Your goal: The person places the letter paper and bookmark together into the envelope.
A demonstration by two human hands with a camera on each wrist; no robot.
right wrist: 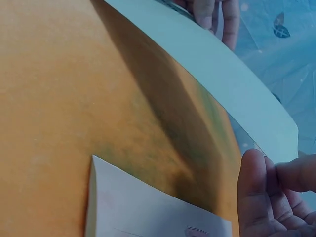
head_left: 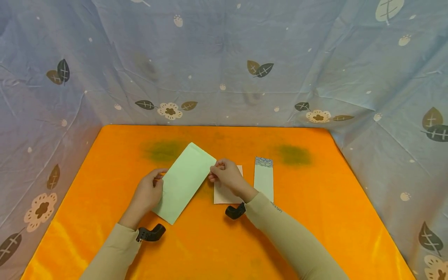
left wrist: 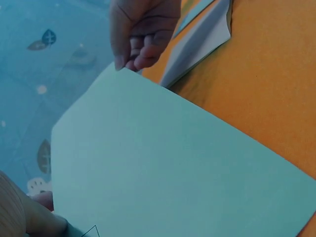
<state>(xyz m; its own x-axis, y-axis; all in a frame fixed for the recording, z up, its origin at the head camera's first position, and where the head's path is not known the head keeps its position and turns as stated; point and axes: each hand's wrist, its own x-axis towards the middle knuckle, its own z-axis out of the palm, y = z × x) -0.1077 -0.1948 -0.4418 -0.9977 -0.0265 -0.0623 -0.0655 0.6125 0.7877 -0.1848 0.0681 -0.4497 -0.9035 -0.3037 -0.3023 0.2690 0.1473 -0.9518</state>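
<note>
Paper [head_left: 186, 182] held in both hands — pale green, slanted, above an orange cloth [head_left: 297, 237]
The left hand [head_left: 146, 195] grips its left edge, while the right hand [head_left: 229, 175] pinches its far right corner between thumb and fingers. In the right wrist view it is raised, with a shadow on the cloth below. A pinkish card [head_left: 225, 193] lies partly hidden under the right hand, and to its right — just beside, not touching — a pale strip [head_left: 263, 183] with a patterned far end
</note>
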